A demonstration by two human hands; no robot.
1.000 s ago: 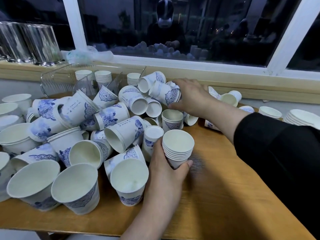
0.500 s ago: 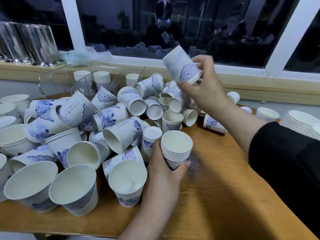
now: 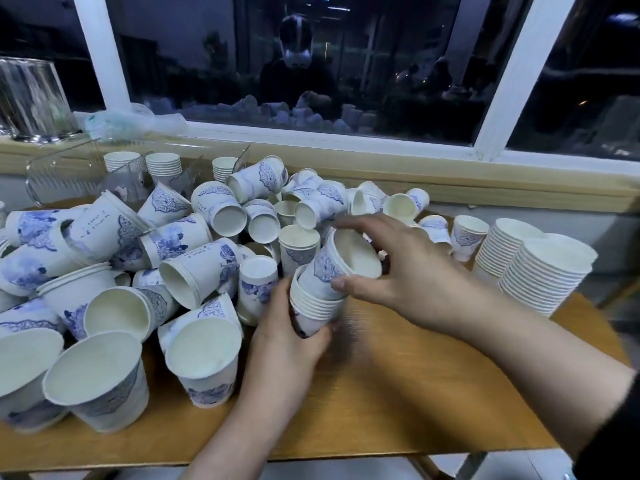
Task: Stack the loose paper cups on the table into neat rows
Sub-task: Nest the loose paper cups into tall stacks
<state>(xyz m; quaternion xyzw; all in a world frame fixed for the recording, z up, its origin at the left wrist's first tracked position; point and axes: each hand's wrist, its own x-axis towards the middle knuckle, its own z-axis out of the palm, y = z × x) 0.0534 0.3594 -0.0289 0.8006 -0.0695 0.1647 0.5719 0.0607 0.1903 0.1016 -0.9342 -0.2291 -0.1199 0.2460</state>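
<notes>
The left hand [image 3: 287, 336] wraps its fingers round the lower part of a short nested stack of white paper cups with blue floral print [image 3: 313, 306], holding it upright at the middle of the wooden bench [image 3: 398, 393]. The right hand [image 3: 412, 275] pinches a single white-and-blue paper cup [image 3: 341, 259] between thumb and fingers; this cup sits tilted with its base already inside the mouth of the stack, its open mouth leaning toward the right.

To the left and behind the hands lies a jumbled heap of loose paper cups [image 3: 194, 244] of the same pattern, most on their sides, some upright, several partly nested. A few carry small lines of dark handwriting-style script on the side, too small to read. At the right edge of the bench stand two tall nested stacks of plain white cups [image 3: 540, 268], touching each other. At the back left, a clear plastic container [image 3: 65, 174] holds three short stacks of cups. A shiny metal canister [image 3: 31, 98] stands on the wooden window ledge above it, beside crumpled clear plastic wrap [image 3: 135, 121].
</notes>
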